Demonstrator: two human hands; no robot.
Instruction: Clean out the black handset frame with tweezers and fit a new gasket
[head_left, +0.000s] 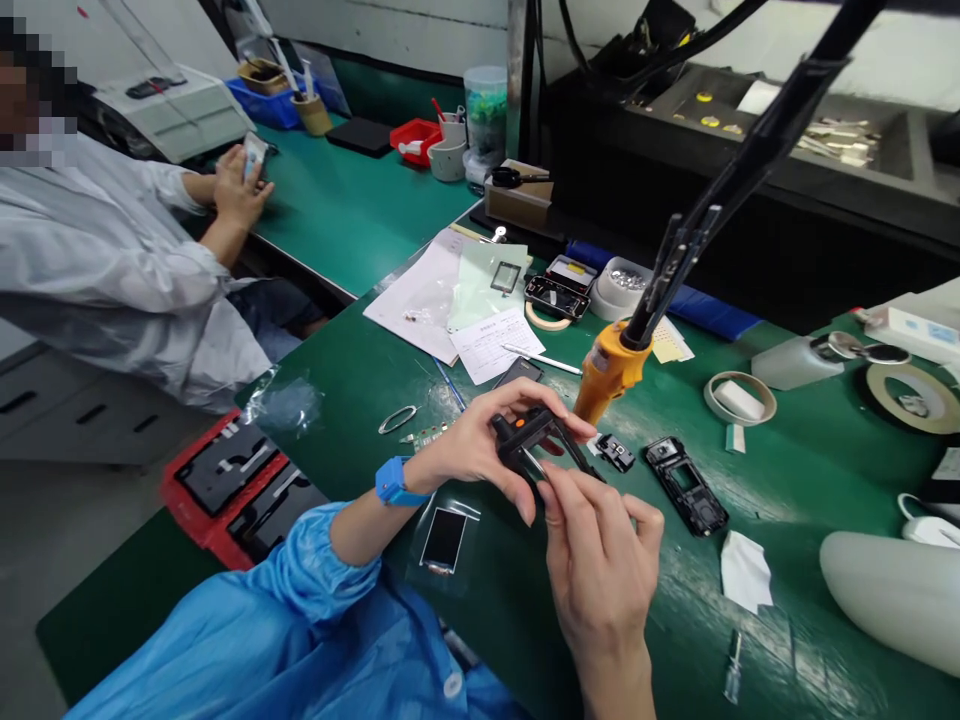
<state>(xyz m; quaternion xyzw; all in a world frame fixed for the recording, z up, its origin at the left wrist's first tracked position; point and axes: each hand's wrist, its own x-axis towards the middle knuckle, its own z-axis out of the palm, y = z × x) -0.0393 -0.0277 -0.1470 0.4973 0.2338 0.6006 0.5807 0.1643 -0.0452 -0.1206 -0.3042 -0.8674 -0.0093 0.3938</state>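
My left hand [480, 440], with a blue band at the wrist, grips a black handset housing [517, 432] with an open window and an orange button. The fingers of my right hand [600, 550] are pinched together at the housing's near edge. A thin pale strip shows by those fingertips, too small to name. On the green mat beyond lies a small black module [615, 452]. To its right is another black handset shell [685, 487] with its inside facing up. A small display screen [443, 541] rests in a clear bag below my left wrist.
A yellow electric screwdriver [611, 370] hangs upright just behind my hands. Papers [499, 345], a tape roll [741, 398], a white cloth piece [745, 571] and a small screwdriver [733, 668] lie around the mat. At left, a red tray [214, 530] holds black parts; a co-worker [112, 250] sits beyond.
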